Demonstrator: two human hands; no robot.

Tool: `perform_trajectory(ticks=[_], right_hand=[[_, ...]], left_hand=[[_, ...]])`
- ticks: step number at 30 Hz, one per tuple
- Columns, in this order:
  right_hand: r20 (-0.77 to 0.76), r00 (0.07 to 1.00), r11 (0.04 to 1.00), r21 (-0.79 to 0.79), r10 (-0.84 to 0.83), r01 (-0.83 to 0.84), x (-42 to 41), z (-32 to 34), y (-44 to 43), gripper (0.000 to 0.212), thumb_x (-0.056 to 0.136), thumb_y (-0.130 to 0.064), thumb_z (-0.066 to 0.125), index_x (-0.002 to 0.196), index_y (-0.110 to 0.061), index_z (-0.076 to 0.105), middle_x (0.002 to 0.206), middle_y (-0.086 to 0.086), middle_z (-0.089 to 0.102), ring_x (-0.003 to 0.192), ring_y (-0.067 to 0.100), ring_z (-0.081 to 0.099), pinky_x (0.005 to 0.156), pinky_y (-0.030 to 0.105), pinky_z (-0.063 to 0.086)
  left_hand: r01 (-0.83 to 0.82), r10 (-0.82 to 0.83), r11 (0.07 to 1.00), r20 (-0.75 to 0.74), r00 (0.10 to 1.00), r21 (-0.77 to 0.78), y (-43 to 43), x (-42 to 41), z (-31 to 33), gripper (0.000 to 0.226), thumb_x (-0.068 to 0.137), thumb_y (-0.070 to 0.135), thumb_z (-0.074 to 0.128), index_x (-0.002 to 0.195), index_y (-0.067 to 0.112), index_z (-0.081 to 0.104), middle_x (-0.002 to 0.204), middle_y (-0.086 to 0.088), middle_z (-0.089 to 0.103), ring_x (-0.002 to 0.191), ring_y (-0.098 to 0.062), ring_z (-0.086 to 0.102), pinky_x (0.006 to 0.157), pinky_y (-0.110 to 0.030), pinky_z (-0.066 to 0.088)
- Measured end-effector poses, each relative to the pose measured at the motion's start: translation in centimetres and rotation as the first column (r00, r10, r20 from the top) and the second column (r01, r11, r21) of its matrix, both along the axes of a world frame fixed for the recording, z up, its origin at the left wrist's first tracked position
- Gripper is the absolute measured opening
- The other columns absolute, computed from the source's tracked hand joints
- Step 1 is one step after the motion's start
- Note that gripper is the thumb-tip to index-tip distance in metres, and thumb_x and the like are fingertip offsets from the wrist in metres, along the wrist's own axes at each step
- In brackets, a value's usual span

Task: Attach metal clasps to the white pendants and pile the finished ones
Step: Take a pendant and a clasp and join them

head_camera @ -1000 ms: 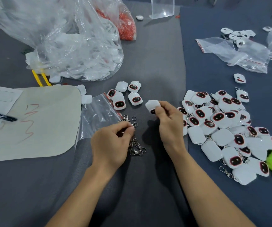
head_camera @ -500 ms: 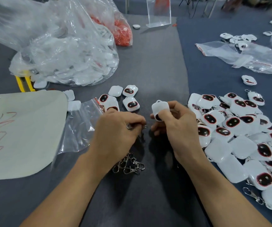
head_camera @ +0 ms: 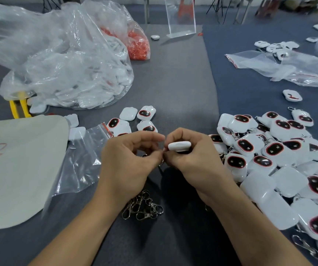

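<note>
Nearest, toward the near edge of the desk, a heap of loose clasps lies partly under the left wrist. Beyond it the left hand pinches a metal clasp, almost wholly hidden by the fingertips. It meets the right hand, which grips a white pendant edge-on, face unseen. The pile of finished pendants spreads toward the right edge, cut off by the frame. Farther left, a large plastic bag holds white pieces too blurred to make out.
</note>
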State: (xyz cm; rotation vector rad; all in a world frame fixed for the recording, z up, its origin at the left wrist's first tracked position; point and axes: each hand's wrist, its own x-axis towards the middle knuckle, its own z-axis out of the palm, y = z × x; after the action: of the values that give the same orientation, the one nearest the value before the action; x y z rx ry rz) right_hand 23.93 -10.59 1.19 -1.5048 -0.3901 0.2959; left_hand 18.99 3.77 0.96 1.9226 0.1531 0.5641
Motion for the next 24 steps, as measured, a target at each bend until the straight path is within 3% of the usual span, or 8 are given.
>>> perform_trajectory(ticks=[5,10,16,21,24], right_hand=[[-0.071,0.994,0.996,0.040,-0.078,0.081,0.2,0.2,-0.1,0.031,0.079,0.019,0.063,0.071,-0.012,0.065,0.067,0.009,0.060,0.060,0.015,0.051,0.055,0.027,0.043],[-0.090,0.996,1.000,-0.004,-0.024,0.023,0.4,0.5,-0.5,0.023,0.080,0.014,0.069,0.074,-0.008,0.067,0.070,0.014,0.062,0.061,0.019,0.056,0.055,0.025,0.047],[-0.099,0.995,0.998,-0.057,-0.025,0.020,0.4,0.3,-0.4,0.016,0.084,0.004,0.074,0.078,-0.010,0.071,0.063,0.004,0.066,0.056,0.015,0.063,0.051,0.023,0.049],[-0.143,0.989,1.000,-0.002,0.030,-0.031,0.4,0.5,-0.5,0.016,0.087,0.005,0.071,0.078,-0.008,0.070,0.067,0.009,0.068,0.060,0.019,0.067,0.051,0.025,0.051],[-0.151,0.987,0.999,0.011,0.054,-0.053,0.4,0.8,-0.7,0.012,0.085,0.011,0.069,0.083,-0.001,0.070,0.075,0.007,0.074,0.064,0.017,0.069,0.056,0.023,0.053]], left_hand=[[0.029,-0.022,0.992,-0.055,0.998,0.123,0.2,-0.3,0.1,0.026,0.072,0.009,0.087,0.077,0.033,0.079,0.071,0.020,0.073,0.066,-0.001,0.069,0.063,-0.009,0.050],[0.040,-0.032,0.980,-0.049,0.998,0.193,0.1,-0.7,0.2,0.029,0.073,0.011,0.086,0.074,0.039,0.078,0.072,0.024,0.072,0.070,-0.001,0.070,0.064,-0.010,0.050],[0.015,-0.010,0.975,-0.022,1.000,0.224,0.2,-0.9,0.3,0.029,0.075,0.009,0.082,0.081,0.037,0.080,0.076,0.029,0.072,0.074,0.004,0.069,0.065,-0.007,0.048],[-0.145,0.116,0.901,0.095,0.989,0.410,0.1,-1.3,0.9,0.027,0.076,0.025,0.076,0.093,0.045,0.075,0.087,0.051,0.059,0.084,0.013,0.061,0.076,-0.015,0.044],[-0.185,0.127,0.877,0.159,0.979,0.442,0.1,-1.2,0.7,0.014,0.074,0.030,0.075,0.084,0.040,0.077,0.101,0.046,0.057,0.083,0.016,0.057,0.077,-0.020,0.042]])
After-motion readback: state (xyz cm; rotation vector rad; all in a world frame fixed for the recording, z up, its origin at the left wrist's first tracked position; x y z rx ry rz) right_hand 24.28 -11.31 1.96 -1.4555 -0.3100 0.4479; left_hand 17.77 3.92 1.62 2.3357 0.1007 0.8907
